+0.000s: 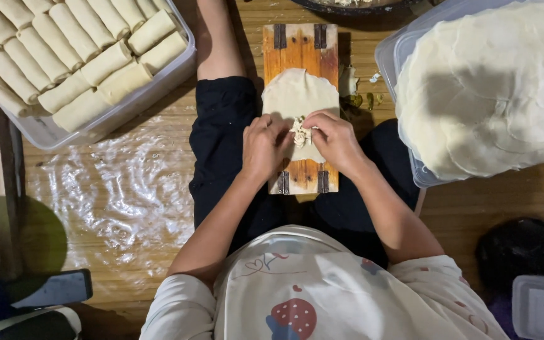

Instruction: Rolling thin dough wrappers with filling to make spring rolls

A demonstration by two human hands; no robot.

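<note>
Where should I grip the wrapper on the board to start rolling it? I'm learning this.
Take the wrapper by its near edge, coming from the person's side: the filling sits there between the left hand and right hand, and the far half lies flat on the wooden board.

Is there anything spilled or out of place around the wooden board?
Yes, a little. A few small scraps, pale and greenish, lie loose on the floor just right of the wooden board, beside the container of stacked wrappers. The wrapper on the board sits flat, with both hands on the filling.
</note>
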